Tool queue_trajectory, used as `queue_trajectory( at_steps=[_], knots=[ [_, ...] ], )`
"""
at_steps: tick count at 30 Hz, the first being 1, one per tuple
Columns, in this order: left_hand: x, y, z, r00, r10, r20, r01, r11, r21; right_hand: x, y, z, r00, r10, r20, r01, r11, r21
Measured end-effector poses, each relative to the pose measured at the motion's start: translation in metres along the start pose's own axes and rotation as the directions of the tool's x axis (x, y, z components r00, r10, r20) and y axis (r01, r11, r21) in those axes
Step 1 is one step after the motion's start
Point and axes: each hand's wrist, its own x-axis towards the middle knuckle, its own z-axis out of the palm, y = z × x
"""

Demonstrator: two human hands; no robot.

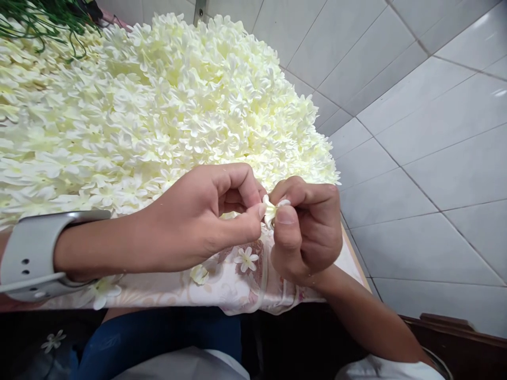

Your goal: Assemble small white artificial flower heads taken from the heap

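Observation:
Between my two hands, in front of the flower pile, is a small white artificial flower (pixel 270 211) with a pale yellow centre. My left hand (pixel 209 216) comes in from the left and pinches one side of it between thumb and forefinger. From the right, my right hand (pixel 309 227) grips the other side with its thumb and curled forefinger. The fingertips of both hands nearly meet and cover part of the flower. Just below lies a loose white flower (pixel 246 259) on the patterned table cover (pixel 158 287).
A large heap of white artificial flowers (pixel 178 105) fills the table behind my hands. Green stems (pixel 47 26) lie at the far left. Tiled walls (pixel 428 158) stand to the right and back. Loose flowers (pixel 101 292) lie near the front edge, and another (pixel 53 341) is below it.

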Motion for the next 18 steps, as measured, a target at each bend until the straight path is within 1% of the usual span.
queue_trajectory(
  at_steps=[2,4,6,8,9,10,11,12,14,16,18],
  knots=[
    [0.0,-0.001,0.001,0.999,0.041,-0.011,-0.041,0.999,0.029,0.0,0.001,0.001,1.0,-0.022,-0.013,0.022,1.0,0.011],
    [-0.001,-0.001,0.001,0.997,0.082,-0.014,-0.081,0.995,0.055,0.002,0.002,0.0,0.997,-0.071,-0.015,0.071,0.997,-0.009],
    [-0.001,-0.001,0.001,0.993,0.114,-0.012,-0.112,0.989,0.092,0.003,0.003,-0.002,0.993,-0.118,0.012,0.118,0.992,-0.048],
    [-0.002,-0.001,-0.001,0.983,0.181,-0.006,-0.176,0.963,0.204,0.005,0.003,-0.006,0.989,-0.137,0.061,0.142,0.987,-0.077],
    [-0.003,-0.001,-0.003,0.972,0.236,0.007,-0.227,0.925,0.306,0.005,0.003,-0.007,0.986,-0.141,0.086,0.148,0.986,-0.081],
    [-0.003,-0.001,-0.004,0.953,0.3,0.034,-0.285,0.859,0.426,0.006,0.002,-0.009,0.984,-0.14,0.106,0.149,0.986,-0.072],
    [-0.003,-0.002,-0.006,0.928,0.367,0.072,-0.345,0.767,0.541,0.005,0.001,-0.011,0.985,-0.124,0.12,0.131,0.99,-0.051],
    [-0.003,-0.002,-0.007,0.896,0.43,0.112,-0.397,0.659,0.639,0.005,0.0,-0.013,0.987,-0.091,0.131,0.095,0.995,-0.024],
    [-0.003,-0.004,-0.01,0.824,0.536,0.185,-0.47,0.463,0.751,0.005,-0.003,-0.015,0.988,0.011,0.151,-0.016,0.999,0.03],
    [-0.003,-0.007,-0.011,0.767,0.6,0.228,-0.506,0.347,0.789,0.005,-0.005,-0.017,0.977,0.123,0.176,-0.136,0.988,0.067],
    [-0.003,-0.011,-0.011,0.74,0.62,0.26,-0.525,0.292,0.799,0.007,-0.007,-0.018,0.963,0.199,0.181,-0.217,0.972,0.087]
  ],
)
